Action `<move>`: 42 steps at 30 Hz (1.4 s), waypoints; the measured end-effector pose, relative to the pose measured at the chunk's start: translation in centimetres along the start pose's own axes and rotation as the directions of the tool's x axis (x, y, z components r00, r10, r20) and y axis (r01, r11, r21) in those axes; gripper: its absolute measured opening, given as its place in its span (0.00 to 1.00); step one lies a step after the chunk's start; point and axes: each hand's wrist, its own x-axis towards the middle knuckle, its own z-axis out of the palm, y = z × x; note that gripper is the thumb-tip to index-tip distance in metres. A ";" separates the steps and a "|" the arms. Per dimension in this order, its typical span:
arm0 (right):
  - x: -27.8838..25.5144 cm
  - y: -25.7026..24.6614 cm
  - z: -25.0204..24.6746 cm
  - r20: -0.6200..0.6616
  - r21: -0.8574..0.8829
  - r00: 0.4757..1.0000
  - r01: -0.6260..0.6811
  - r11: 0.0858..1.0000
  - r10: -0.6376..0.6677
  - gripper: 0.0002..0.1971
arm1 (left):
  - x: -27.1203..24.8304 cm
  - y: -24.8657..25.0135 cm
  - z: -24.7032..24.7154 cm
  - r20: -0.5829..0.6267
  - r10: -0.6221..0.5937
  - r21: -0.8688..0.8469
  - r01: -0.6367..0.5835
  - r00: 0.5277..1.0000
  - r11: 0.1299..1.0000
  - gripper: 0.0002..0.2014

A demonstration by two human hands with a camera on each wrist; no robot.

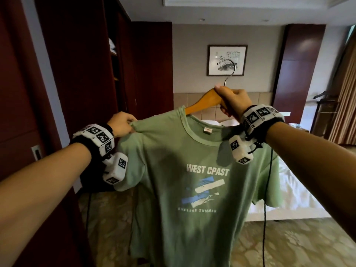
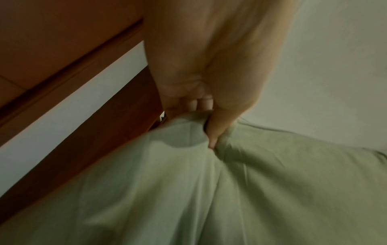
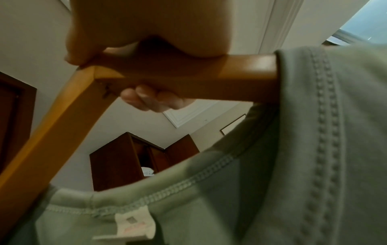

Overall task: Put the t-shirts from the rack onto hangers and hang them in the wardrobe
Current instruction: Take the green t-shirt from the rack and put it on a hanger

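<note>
1. Fingers (image 3: 146, 97) of the right hand (image 1: 232, 102) curl round the middle of the wooden hanger (image 1: 202, 102), just under its metal hook (image 1: 230, 71); the thumb presses the top edge.
2. Left hand (image 1: 121, 125) pinches the shoulder seam of the green t-shirt (image 1: 185, 189) at about 9 o'clock from the collar, thumb (image 2: 217, 129) dug into the bunched cloth.
3. One arm of the hanger runs down into the neck opening toward 8 o'clock; the other arm is already inside the shirt on the right-hand side, as the right wrist view shows.
4. Held up in the air between the two hands, the shirt faces the person, its print reading "WEST CPAST" and the white neck label (image 3: 134, 225) visible inside the collar.
5. At 10 o'clock stands the dark wooden wardrobe (image 1: 86, 74), one door open.
6. Behind the shirt, at 3 to 4 o'clock, lies a bed with white bedding (image 1: 292, 191); a framed picture (image 1: 226, 60) hangs on the wall at 12 o'clock.
</note>
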 end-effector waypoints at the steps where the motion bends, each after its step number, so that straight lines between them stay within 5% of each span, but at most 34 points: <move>1: 0.0 0.1 -0.1 -0.010 0.008 1.000 -0.006 1.000 0.007 0.21 | 0.1 0.2 -0.4 -0.044 0.012 0.003 -0.012 0.999 1.000 0.14; 7: -0.1 0.7 -0.6 -0.017 -0.024 1.000 0.009 1.000 -0.010 0.21 | 0.6 0.7 -2.0 -0.268 0.051 -0.126 -0.087 0.962 0.988 0.07; 12: 0.1 0.3 -0.8 -0.081 0.040 0.997 0.017 0.999 -0.014 0.22 | 0.6 -1.2 -1.9 -0.128 -0.093 0.035 0.098 0.987 0.995 0.10; 16: 0.3 0.0 -0.6 -0.054 0.028 0.998 0.019 0.999 -0.017 0.21 | 0.7 -1.5 -2.1 -0.173 -0.204 -0.009 0.205 0.964 0.979 0.12; 21: 0.5 -0.1 0.3 -0.023 -0.018 1.000 0.014 1.000 -0.014 0.26 | 1.2 2.4 -1.2 -0.206 -0.022 -0.091 0.004 0.978 0.996 0.08; 25: 0.6 -0.3 1.4 0.006 -0.047 1.000 -0.007 0.999 0.007 0.29 | 0.5 6.7 0.2 -0.083 0.148 -0.192 -0.162 0.985 0.968 0.13; 31: 0.3 -1.3 3.4 0.051 -0.064 0.999 0.000 0.998 0.003 0.26 | -0.3 11.9 2.4 0.129 0.305 -0.117 -0.291 0.943 0.950 0.28; 37: -0.5 -1.9 4.6 0.121 -0.138 0.993 0.011 0.990 0.006 0.32 | -0.3 13.9 3.8 -0.055 0.295 -0.067 -0.298 0.954 0.952 0.20; 42: -0.8 -0.8 2.5 0.128 -0.235 0.992 0.019 0.972 0.012 0.34 | 0.2 13.1 4.9 -0.078 0.276 -0.165 -0.286 0.958 0.944 0.25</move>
